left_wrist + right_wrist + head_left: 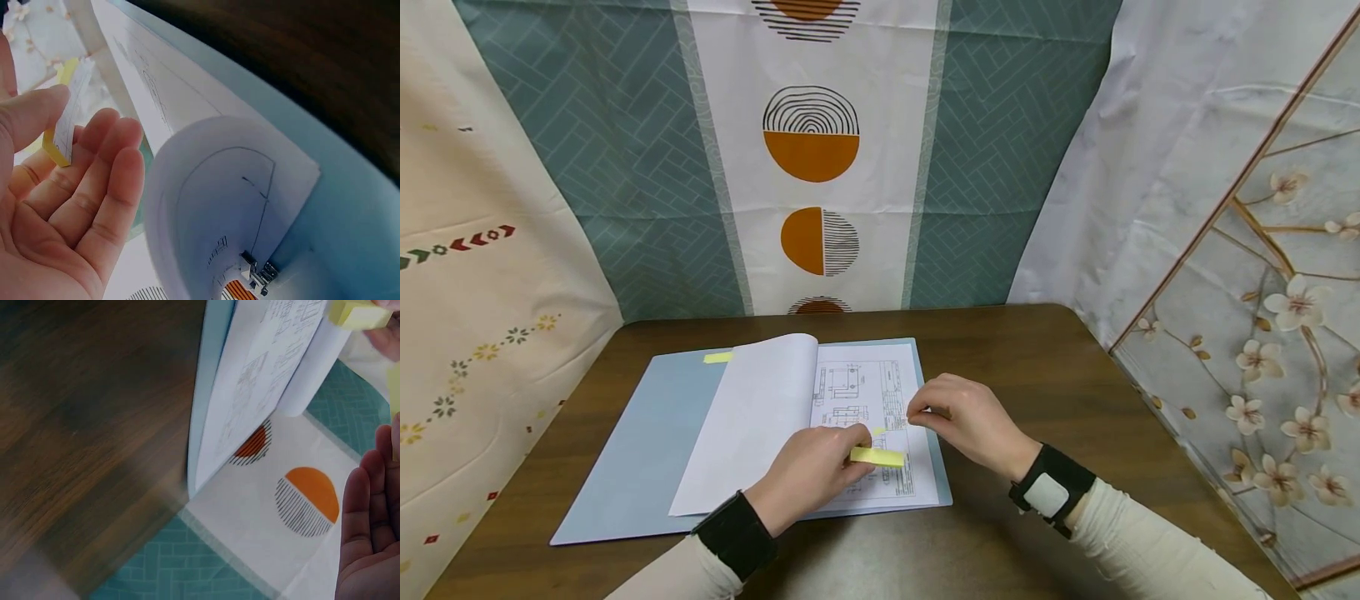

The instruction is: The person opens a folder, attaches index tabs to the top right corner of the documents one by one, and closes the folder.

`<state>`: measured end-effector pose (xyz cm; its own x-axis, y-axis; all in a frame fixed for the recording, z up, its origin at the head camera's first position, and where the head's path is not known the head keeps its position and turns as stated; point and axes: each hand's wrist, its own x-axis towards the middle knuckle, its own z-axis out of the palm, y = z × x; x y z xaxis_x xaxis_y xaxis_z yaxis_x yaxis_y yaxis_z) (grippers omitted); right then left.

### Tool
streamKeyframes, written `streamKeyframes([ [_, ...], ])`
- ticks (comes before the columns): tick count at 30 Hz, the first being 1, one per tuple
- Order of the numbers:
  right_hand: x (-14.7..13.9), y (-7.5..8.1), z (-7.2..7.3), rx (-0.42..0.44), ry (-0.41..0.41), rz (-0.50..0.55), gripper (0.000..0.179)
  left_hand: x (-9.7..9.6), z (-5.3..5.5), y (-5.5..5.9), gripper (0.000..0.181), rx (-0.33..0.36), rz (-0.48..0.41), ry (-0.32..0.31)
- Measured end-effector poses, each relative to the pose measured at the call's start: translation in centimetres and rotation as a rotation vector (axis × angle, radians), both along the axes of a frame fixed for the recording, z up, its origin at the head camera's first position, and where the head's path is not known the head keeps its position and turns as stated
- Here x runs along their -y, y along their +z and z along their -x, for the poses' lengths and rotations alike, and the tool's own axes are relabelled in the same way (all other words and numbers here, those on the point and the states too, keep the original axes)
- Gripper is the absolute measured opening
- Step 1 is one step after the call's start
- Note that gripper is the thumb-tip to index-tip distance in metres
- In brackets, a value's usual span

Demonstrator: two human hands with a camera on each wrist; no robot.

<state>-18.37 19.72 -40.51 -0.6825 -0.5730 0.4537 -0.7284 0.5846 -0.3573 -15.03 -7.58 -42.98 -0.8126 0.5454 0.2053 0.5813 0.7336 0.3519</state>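
Note:
My left hand (816,467) pinches a pad of yellow sticky notes (877,457) between thumb and fingers, just above the printed sheet. In the left wrist view the pad (62,119) shows a yellow edge and a pale face. My right hand (966,417) is over the right edge of the sheet, thumb and fingertips together. The right wrist view shows a thin yellow sticky note (394,390) at its fingertips, partly cut off by the frame. Under both hands lies an open light-blue folder (617,450) with a sheet of technical drawings (891,387).
A turned-over white page (752,417) curls up along the middle of the folder. One yellow sticky note (718,357) is at the page's upper left. A metal clip (257,275) holds the papers. The brown table (1000,358) meets patterned cloths behind and beside it.

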Motion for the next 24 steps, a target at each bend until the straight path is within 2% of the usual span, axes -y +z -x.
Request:
streamKeyframes([
  [4,-0.9,-0.4,0.3,-0.011,-0.022,0.016,0.022,0.2,-0.7,0.0,0.021,0.018,0.038,-0.009],
  [11,-1.7,-1.3,0.7,-0.002,-0.067,0.007,0.020,0.4,-2.6,-0.1,0.021,-0.023,0.101,-0.121],
  [14,-1.7,-1.4,0.7,0.003,-0.072,0.002,0.020,0.6,-3.2,-0.3,0.019,-0.009,0.097,-0.156],
  [24,-1.9,-1.6,0.6,0.009,-0.078,-0.017,0.017,0.8,-4.0,-0.8,0.016,0.030,0.168,-0.192],
])
